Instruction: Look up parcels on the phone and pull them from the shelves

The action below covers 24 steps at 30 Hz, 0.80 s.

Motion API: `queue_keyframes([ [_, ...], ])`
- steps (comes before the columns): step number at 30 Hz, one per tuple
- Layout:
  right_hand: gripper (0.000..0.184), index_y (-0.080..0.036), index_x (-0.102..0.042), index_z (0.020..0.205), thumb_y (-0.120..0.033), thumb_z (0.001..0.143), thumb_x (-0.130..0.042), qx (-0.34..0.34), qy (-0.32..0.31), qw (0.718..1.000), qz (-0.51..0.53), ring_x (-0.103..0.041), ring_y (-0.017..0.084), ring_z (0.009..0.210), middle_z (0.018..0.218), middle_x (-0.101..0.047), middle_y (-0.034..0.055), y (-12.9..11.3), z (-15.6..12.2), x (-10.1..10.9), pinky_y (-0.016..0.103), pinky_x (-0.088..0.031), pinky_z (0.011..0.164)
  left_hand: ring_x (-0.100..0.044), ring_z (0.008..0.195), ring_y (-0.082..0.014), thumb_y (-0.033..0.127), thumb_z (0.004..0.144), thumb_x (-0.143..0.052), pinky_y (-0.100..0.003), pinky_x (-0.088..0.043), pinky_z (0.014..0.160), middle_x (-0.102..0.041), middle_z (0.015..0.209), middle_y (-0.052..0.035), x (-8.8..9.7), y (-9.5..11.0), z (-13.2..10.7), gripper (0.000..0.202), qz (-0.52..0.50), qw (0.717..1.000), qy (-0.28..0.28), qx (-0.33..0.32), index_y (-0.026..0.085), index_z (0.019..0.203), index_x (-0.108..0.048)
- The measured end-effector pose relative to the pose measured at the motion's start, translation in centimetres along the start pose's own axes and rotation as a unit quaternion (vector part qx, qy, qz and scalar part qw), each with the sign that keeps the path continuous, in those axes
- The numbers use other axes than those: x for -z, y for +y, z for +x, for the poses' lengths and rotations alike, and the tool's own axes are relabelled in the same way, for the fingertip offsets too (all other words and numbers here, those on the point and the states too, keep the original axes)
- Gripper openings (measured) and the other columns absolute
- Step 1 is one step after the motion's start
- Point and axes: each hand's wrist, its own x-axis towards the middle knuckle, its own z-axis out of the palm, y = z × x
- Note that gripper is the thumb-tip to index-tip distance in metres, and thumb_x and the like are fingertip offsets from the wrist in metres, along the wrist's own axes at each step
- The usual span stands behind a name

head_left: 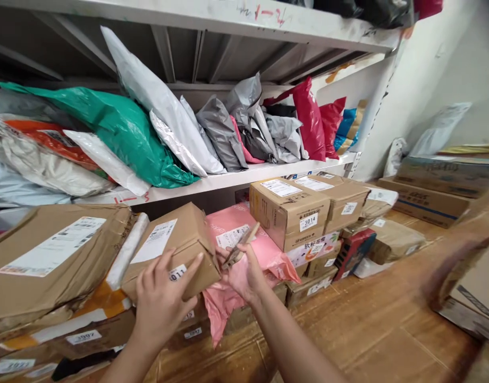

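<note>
My left hand [161, 298] rests with fingers spread on a small brown cardboard parcel [176, 250] that carries a white shipping label and a numbered sticker; it lies tilted on a stack of boxes under the shelf. My right hand [244, 274] is closed on a thin stick-like object [241, 246], possibly a pen or marker, held right beside the parcel's right edge. Behind that hand lies a pink plastic mailer [236, 229] with a white label.
A white metal shelf [244, 174] holds green, white, grey and red mailer bags. Below it stand labelled cartons, one marked 3014 [288, 213], and a large box [53, 255] on the left. Flattened cardboard covers the floor [368, 324]. A blurred box edge [463, 255] intrudes at right.
</note>
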Motion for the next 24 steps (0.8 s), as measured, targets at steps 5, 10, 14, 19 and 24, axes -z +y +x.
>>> queue_keyframes([
  [5, 0.015, -0.020, -0.058, 0.073, -0.029, 0.062, -0.063, 0.068, -0.066, 0.992, 0.082, -0.063, 0.020, 0.079, 0.084, -0.072, 0.0050, -0.6, -1.2, -0.9, 0.035, -0.050, 0.071, -0.038, 0.121, -0.0389, 0.039, 0.057, -0.077, -0.060, -0.034, 0.093, -0.027, 0.138, -0.0144, 0.2, 0.5, -0.8, 0.097, -0.107, 0.973, 0.162, 0.128, 0.037, 0.139, -0.025],
  [10, 0.022, -0.019, -0.060, 0.074, -0.028, 0.056, -0.069, 0.073, -0.036, 0.997, -0.014, -0.062, 0.023, 0.088, 0.078, -0.072, 0.0045, 0.6, -1.7, -2.2, 0.037, -0.048, 0.075, -0.026, 0.130, -0.0337, 0.043, 0.052, -0.079, -0.053, -0.024, 0.107, -0.025, 0.139, -0.0186, -1.9, 3.1, -0.8, 0.116, -0.257, 0.867, 0.189, 0.383, 0.017, 0.143, -0.012],
  [14, 0.022, -0.019, -0.060, 0.072, -0.028, 0.054, -0.069, 0.028, -0.037, 0.998, -0.049, -0.061, 0.020, 0.081, 0.072, -0.070, 0.0032, 3.6, -1.7, -1.7, 0.033, -0.046, 0.071, -0.026, 0.129, -0.0360, 0.045, 0.050, -0.080, -0.053, -0.025, 0.107, -0.025, 0.137, -0.0211, -4.0, 2.6, -1.4, 0.117, -0.212, 0.852, 0.212, 0.429, 0.013, 0.142, -0.015],
  [19, 0.020, -0.019, -0.056, 0.067, -0.026, 0.053, -0.068, 0.007, -0.029, 0.998, -0.062, -0.054, 0.013, 0.067, 0.061, -0.063, -0.0028, 6.1, -1.4, -0.8, 0.028, -0.044, 0.069, -0.028, 0.125, -0.0371, 0.047, 0.052, -0.079, -0.054, -0.029, 0.103, -0.027, 0.132, -0.0198, -4.7, 1.5, -2.1, 0.111, -0.127, 0.899, 0.184, 0.377, 0.012, 0.140, -0.020],
  [24, 0.020, -0.019, -0.053, 0.067, -0.025, 0.054, -0.067, 0.016, -0.037, 0.991, -0.125, -0.052, 0.012, 0.065, 0.063, -0.059, -0.0036, 5.9, -0.9, -0.8, 0.026, -0.043, 0.066, -0.031, 0.122, -0.0385, 0.053, 0.053, -0.076, -0.057, -0.030, 0.100, -0.029, 0.129, -0.0219, -4.7, 1.7, -2.5, 0.113, -0.119, 0.897, 0.166, 0.392, 0.009, 0.139, -0.018],
])
